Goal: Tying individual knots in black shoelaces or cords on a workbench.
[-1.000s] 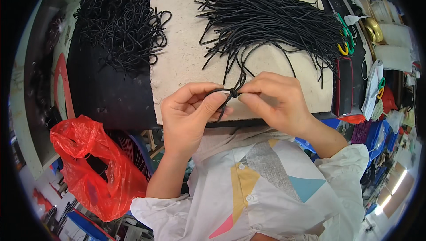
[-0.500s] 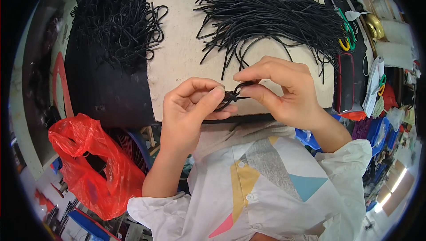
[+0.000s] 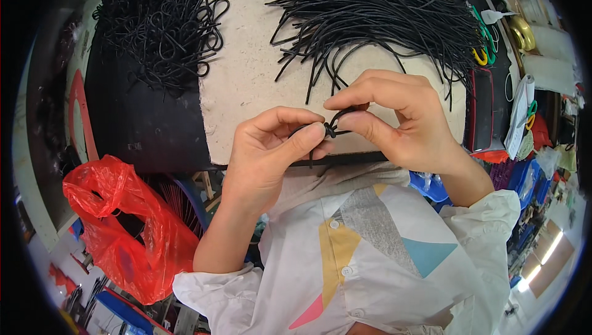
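Note:
Between my two hands is a thin black cord (image 3: 331, 130) with a small knot in it. My left hand (image 3: 271, 150) pinches the cord just left of the knot, thumb against fingers, and a short end hangs below. My right hand (image 3: 401, 119) grips a loop of the same cord on the other side between thumb and forefinger. Both hands are over the near edge of a pale board (image 3: 240, 88). Beyond them lies a thick bundle of straight black cords (image 3: 370, 20). Part of the knot is hidden behind my left fingertips.
A tangled heap of looped black cords (image 3: 160, 27) lies at the far left. Scissors with green and yellow handles (image 3: 486, 51) and a dark red-edged case (image 3: 482, 110) are at the right. A red plastic bag (image 3: 129, 230) hangs at the near left, beside the table.
My left thumb has shifted right, closer to the knot, and the loop at the left has drawn down to a hanging end. The view has shifted slightly.

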A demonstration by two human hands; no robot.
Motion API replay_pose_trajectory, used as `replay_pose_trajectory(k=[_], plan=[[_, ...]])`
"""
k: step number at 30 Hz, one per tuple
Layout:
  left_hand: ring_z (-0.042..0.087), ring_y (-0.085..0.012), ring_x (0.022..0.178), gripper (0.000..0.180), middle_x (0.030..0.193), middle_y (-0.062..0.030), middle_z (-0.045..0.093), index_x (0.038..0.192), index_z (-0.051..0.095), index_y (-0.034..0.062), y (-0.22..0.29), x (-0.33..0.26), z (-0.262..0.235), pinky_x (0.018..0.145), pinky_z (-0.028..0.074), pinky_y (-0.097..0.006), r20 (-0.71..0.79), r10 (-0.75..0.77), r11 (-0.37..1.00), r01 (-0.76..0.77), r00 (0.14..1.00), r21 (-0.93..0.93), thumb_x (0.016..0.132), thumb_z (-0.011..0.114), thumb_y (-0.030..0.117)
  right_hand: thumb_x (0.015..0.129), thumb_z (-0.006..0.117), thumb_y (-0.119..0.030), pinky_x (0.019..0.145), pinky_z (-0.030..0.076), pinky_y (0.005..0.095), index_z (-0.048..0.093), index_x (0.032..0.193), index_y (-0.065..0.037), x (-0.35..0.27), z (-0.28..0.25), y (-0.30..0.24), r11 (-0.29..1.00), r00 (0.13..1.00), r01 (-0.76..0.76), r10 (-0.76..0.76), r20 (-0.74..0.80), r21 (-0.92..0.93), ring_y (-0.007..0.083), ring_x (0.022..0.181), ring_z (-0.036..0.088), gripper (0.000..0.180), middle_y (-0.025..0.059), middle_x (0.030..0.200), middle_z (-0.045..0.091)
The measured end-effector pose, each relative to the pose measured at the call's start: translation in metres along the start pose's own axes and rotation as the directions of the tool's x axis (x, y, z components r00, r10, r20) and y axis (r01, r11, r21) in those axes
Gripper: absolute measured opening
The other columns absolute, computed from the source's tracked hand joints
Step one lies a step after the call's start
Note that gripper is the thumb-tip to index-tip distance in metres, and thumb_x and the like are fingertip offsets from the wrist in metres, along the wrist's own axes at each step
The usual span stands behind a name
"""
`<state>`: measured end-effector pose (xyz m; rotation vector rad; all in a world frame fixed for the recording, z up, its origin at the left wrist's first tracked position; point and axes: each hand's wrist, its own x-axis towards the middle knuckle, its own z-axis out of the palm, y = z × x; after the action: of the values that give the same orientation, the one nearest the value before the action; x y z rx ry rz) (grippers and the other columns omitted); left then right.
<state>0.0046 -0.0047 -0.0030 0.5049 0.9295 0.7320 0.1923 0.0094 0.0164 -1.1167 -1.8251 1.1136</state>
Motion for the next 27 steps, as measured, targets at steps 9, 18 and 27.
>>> replay_pose_trajectory(k=[9, 18, 27], plan=[[0.061, -0.0132, 0.07, 0.016, 0.08, -0.0104, 0.061, 0.092, 0.059, -0.0054, -0.003, -0.001, 0.0, 0.064, 0.05, -0.022, -0.002, 0.058, 0.998, -0.058, 0.998, 0.026, 0.077, 0.062, 0.001, 0.067, 0.063, 0.003, 0.055, 0.042, 0.0251, 0.063, 0.086, 0.0, -0.003, -0.001, 0.003, 0.998, 0.999, -0.04, 0.04, 0.005, 0.053, 0.0172, 0.063, 0.056, 0.019, 0.0091, 0.074, 0.06], [0.061, -0.0131, 0.069, 0.017, 0.08, -0.011, 0.061, 0.093, 0.058, -0.0067, -0.006, -0.002, 0.003, 0.062, 0.049, -0.02, -0.066, 0.137, 0.988, -0.132, 0.988, 0.078, 0.078, 0.061, 0.0, 0.075, 0.06, -0.004, 0.06, 0.045, 0.0245, 0.059, 0.085, 0.0, -0.007, 0.002, 0.007, 0.997, 0.997, -0.071, 0.071, -0.002, 0.019, 0.0174, 0.069, 0.059, 0.011, 0.009, 0.076, 0.059], [0.06, -0.0131, 0.068, 0.017, 0.078, -0.0107, 0.061, 0.095, 0.057, -0.0062, -0.005, -0.003, 0.011, 0.061, 0.049, -0.02, -0.153, 0.251, 0.967, -0.24, 0.956, 0.089, 0.08, 0.06, 0.002, 0.074, 0.065, -0.008, 0.064, 0.044, 0.0242, 0.06, 0.085, 0.0, -0.014, 0.017, 0.008, 0.833, 0.93, -0.343, 0.367, 0.029, 0.434, 0.012, 0.072, 0.056, 0.015, 0.0058, 0.077, 0.059]])
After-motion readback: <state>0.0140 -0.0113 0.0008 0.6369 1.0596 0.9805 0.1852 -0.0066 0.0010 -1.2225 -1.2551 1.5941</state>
